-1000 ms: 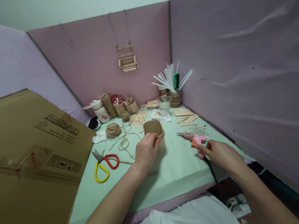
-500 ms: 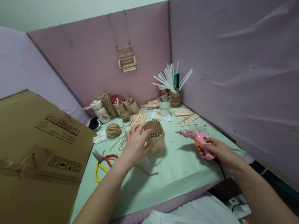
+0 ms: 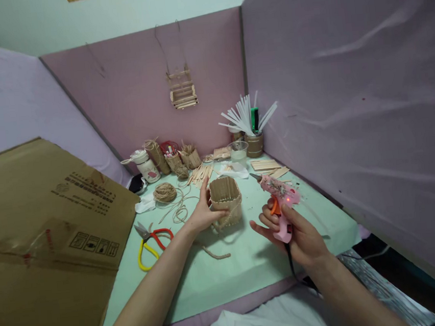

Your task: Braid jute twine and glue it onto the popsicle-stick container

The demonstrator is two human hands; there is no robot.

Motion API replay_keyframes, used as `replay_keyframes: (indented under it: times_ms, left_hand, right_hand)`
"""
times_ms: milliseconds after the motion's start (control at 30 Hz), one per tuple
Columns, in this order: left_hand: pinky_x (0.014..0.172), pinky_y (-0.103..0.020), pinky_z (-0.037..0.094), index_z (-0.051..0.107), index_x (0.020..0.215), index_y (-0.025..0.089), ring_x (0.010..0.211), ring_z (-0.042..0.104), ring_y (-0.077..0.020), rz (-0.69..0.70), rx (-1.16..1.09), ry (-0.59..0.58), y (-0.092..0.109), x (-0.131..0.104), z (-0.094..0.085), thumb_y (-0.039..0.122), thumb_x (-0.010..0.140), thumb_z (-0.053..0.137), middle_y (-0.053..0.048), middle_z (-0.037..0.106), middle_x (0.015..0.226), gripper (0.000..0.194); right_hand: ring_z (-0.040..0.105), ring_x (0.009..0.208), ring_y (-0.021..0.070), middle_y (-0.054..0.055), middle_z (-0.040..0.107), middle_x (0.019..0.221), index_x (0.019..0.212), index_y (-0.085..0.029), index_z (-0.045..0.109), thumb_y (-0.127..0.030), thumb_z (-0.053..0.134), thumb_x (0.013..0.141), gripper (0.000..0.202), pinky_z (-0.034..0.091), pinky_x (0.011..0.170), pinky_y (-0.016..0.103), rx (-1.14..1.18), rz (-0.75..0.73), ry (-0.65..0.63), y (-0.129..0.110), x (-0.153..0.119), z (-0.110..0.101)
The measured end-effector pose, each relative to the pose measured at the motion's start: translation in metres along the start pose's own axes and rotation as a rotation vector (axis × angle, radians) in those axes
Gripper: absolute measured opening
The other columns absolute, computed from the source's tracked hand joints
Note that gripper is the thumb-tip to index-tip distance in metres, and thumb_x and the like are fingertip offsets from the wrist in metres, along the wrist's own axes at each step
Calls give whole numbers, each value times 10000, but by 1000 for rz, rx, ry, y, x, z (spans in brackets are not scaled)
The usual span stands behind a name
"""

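Note:
A small basket [image 3: 232, 208] of wooden sticks stands on the green tabletop, with twine about its lower left side. My left hand [image 3: 203, 211] is closed round its left side, thumb across the front and fingers behind. In my right hand [image 3: 288, 228] is a pink glue gun [image 3: 280, 190] with an orange trigger, lifted above the table to the right of the basket. Its nozzle points up and left, and a red light shows on its body. Some right-hand fingers lie near the trigger, and the index or a lower finger sticks out to the left.
Scissors [image 3: 150, 241] lie open left of my left hand, beside a large cardboard box [image 3: 48, 241]. Behind are a twine ball [image 3: 165, 192], a bottle [image 3: 146, 167], wooden sticks [image 3: 266, 165] and a pot [image 3: 255, 145] of white sticks.
My left hand has lowered and taken hold of the basket's left side. My right hand has moved left with the glue gun, which is now tilted more upright.

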State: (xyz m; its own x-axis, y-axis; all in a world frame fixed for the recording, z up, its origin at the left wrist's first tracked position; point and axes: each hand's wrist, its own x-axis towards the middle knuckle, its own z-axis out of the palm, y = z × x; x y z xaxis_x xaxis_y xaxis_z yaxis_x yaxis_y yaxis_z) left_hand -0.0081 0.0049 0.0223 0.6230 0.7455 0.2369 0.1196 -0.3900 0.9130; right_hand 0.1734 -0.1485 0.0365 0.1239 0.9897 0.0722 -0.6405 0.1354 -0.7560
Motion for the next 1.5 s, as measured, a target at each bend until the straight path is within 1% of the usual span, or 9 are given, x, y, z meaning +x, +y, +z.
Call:
replay_keyframes:
  times_ms: [200, 267, 400, 533, 667, 967, 1100, 1300, 1500]
  left_hand:
    - [1088, -475, 246, 190, 1437, 266, 1337, 259, -307, 248, 516, 228, 31, -2, 8, 286, 575, 774, -127, 288, 1414, 1041]
    - [1090, -490, 232, 212, 1428, 277, 1337, 253, -308, 268, 569, 272, 40, -4, 4, 287, 571, 778, -121, 291, 1408, 1027]
    - [1064, -432, 321, 161, 1437, 286, 1304, 349, -269, 106, 318, 334, 44, -13, -6, 303, 628, 750, -112, 315, 1428, 1000]
    - [898, -376, 494, 102, 1441, 316, 1174, 519, -239, -94, -79, 331, 27, -26, -11, 338, 765, 633, -110, 431, 1381, 860]
    - [817, -351, 546, 97, 1439, 349, 1119, 570, -224, -212, -191, 333, 12, -37, -11, 429, 815, 557, -92, 440, 1391, 780]
    - [896, -362, 506, 44, 1434, 320, 1194, 514, -235, -98, -234, 434, 18, -42, -8, 487, 713, 652, -120, 392, 1425, 958]
    - [943, -379, 473, 41, 1430, 301, 1227, 484, -243, -78, -320, 413, 13, -43, -8, 420, 702, 685, -128, 381, 1432, 980]
    - [998, -395, 424, 50, 1427, 338, 1254, 454, -241, -3, -359, 418, 8, -45, -4, 340, 683, 722, -102, 351, 1453, 1002]
    - [1000, -411, 415, 29, 1441, 346, 1242, 462, -260, -4, -428, 373, 11, -48, -1, 361, 660, 742, -98, 385, 1434, 1057]
  right_hand:
    - [363, 530, 113, -35, 392, 603, 714, -230, 489, -514, 564, 769, 299, 510, 742, 402, -57, -72, -43, 7, 7, 29]
    - [394, 547, 111, -33, 424, 616, 711, -222, 491, -505, 585, 759, 303, 509, 756, 395, -58, -72, -21, 9, 12, 32]
    - [451, 572, 105, -36, 489, 615, 678, -201, 499, -440, 645, 741, 287, 497, 787, 370, -65, -98, 91, 9, 22, 28]
    - [506, 631, 128, -17, 556, 660, 728, -198, 548, -435, 653, 744, 260, 489, 727, 324, -271, -166, 165, 14, 25, 20]
    - [514, 603, 133, -23, 546, 612, 770, -184, 593, -466, 651, 747, 289, 494, 678, 318, -429, -146, 141, 23, 17, 19]
    - [643, 698, 216, 47, 666, 741, 893, -161, 662, -527, 687, 686, 421, 527, 633, 351, -501, -37, 203, 22, 1, 28]
    - [638, 717, 206, 70, 689, 833, 945, -161, 665, -569, 632, 726, 464, 532, 703, 368, -510, -36, 162, 25, -2, 30]
    - [657, 787, 250, 78, 703, 915, 1027, -197, 658, -561, 588, 765, 454, 507, 610, 316, -753, -72, 133, 35, -11, 32]
    - [667, 788, 256, 79, 708, 939, 1043, -203, 661, -577, 542, 785, 470, 507, 570, 307, -831, -104, 163, 41, -11, 26]
